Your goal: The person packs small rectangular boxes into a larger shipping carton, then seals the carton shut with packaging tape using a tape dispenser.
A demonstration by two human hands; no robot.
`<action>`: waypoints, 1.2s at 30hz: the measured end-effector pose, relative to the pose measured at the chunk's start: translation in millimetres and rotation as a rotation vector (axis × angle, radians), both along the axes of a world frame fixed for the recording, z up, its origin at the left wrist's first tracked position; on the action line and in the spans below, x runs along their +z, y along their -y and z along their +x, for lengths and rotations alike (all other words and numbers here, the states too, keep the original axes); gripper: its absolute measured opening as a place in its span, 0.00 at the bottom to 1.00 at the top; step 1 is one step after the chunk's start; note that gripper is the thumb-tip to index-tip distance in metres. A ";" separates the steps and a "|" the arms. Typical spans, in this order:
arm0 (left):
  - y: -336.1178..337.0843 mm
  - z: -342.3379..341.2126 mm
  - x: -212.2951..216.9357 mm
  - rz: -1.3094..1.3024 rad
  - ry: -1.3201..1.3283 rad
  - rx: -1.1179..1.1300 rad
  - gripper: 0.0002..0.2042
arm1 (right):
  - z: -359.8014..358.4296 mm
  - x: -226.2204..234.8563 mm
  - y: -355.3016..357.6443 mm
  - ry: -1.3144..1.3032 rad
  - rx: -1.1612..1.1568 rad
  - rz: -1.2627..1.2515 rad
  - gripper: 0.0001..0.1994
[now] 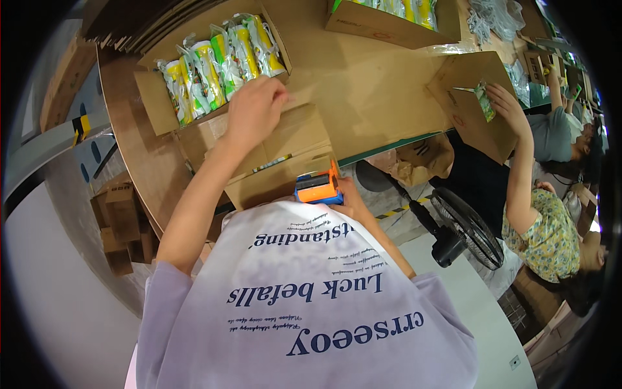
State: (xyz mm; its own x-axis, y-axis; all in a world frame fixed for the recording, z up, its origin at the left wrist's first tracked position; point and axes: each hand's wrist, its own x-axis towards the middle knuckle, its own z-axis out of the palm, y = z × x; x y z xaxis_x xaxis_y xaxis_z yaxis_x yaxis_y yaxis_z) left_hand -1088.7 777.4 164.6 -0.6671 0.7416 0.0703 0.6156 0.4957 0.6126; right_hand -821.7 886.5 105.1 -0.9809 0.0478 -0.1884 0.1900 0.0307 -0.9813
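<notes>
Left hand [254, 107] flat on closed cardboard box [272, 155] flaps, fingers spread — right hand [350, 201] clamped on orange tape dispenser [317, 188] at box's near edge, w/ open box of packets [217, 61] just beyond on surface [363, 84].

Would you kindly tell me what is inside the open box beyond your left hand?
The open box holds upright yellow-green packets. Anything beneath them is covered.
</notes>
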 end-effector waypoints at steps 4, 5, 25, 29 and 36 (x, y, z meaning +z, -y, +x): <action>1.9 -5.9 -9.4 0.020 -0.130 -0.017 0.08 | -12.2 9.3 -1.5 -0.015 -0.039 -0.070 0.24; 0.2 -3.1 -18.1 0.001 -0.267 -0.046 0.07 | -12.7 9.9 -3.6 0.005 -0.033 -0.078 0.23; -6.5 -14.5 -83.1 -0.025 -0.386 -0.076 0.05 | -32.1 35.0 15.6 0.230 -0.244 -0.289 0.17; -3.8 -10.8 -90.0 0.024 -0.440 -0.096 0.09 | -27.8 29.6 20.7 0.273 -0.299 -0.355 0.16; -0.4 -6.4 -93.1 -0.054 -0.262 -0.129 0.08 | -31.8 36.4 23.5 0.231 -0.335 -0.362 0.15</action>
State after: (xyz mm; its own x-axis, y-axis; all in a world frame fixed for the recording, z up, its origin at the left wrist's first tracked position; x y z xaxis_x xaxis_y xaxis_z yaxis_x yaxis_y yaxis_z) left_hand -1095.2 777.8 71.5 -0.5316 0.8263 0.1860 0.8094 0.4309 0.3989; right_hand -853.5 863.0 141.5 -0.8543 0.2430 -0.4595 0.3432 -0.4004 -0.8497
